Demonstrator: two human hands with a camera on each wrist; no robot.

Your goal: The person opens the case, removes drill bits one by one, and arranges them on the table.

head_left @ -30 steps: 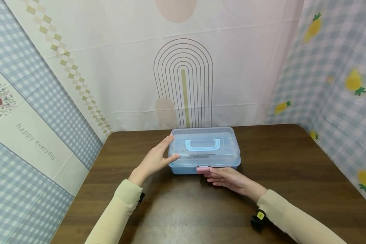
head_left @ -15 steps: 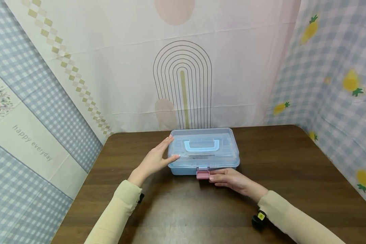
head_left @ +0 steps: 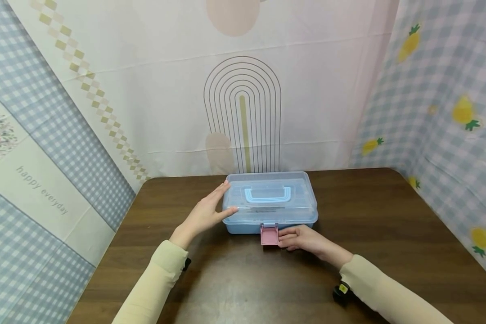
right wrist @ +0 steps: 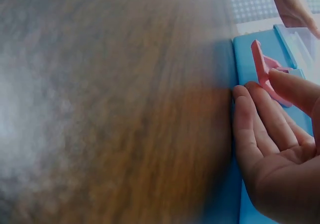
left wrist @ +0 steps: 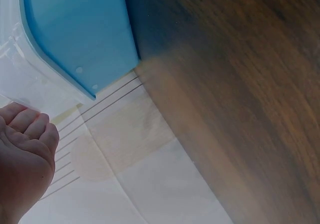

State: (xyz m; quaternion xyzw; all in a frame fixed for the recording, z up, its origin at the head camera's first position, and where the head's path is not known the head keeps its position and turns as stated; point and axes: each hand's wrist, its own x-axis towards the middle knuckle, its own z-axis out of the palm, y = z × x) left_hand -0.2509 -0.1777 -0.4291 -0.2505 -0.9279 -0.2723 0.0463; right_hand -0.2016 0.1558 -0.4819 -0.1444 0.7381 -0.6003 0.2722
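Note:
A storage box with a light blue base [head_left: 245, 228] and a clear lid [head_left: 267, 212] stands at the far side of the table. Its lid is down, with a blue carry handle [head_left: 267, 198] folded on top. At the front centre, a pink latch [head_left: 269, 236] is swung outward. My right hand [head_left: 308, 239] has thumb and index finger at the right edge of this latch, pinching it; the right wrist view shows the latch [right wrist: 259, 64] tilted away from the box front. My left hand [head_left: 202, 216] rests with fingers spread on the lid's left side.
The box stands on a dark brown wooden table [head_left: 243, 288]. Close behind it hangs a white cloth [head_left: 316, 90] with arch lines. Checked cloth [head_left: 449, 135] borders the right side, and another patterned cloth [head_left: 36, 252] the left.
The pink latch has swung from against the box front outward and down, my right fingers moving with it. My left hand has stayed on the lid.

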